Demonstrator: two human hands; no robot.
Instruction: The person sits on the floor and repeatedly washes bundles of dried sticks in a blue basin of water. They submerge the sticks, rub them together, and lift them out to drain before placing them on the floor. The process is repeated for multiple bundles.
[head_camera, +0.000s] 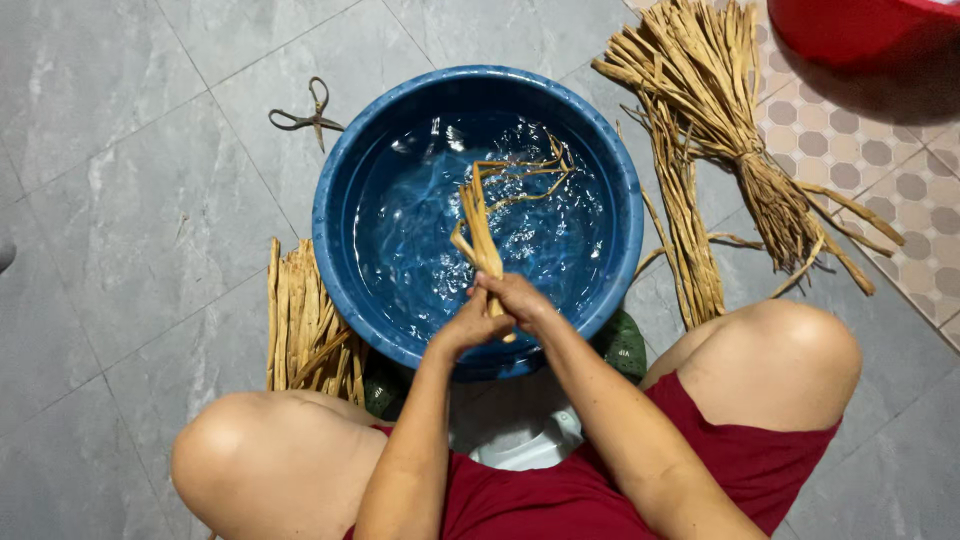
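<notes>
Knees frame the view at five and seven o'clock. Just beyond them both hands meet at centre: the left hand (468, 325) and right hand (520, 298) are clenched together around a bunch of dried stalks (483, 225), whose far ends seem to dip into the water of the blue basin (350, 160). Cut stalks (300, 320) lie at eight o'clock, scissors (310, 115) at eleven, a tied bundle (720, 120) at one.

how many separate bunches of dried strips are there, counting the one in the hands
4. One bunch gripped by the left hand and right hand over the blue basin; one pile on the floor left of it; a loose bunch right of it; a tied bundle farther right. More may be hidden.
</notes>
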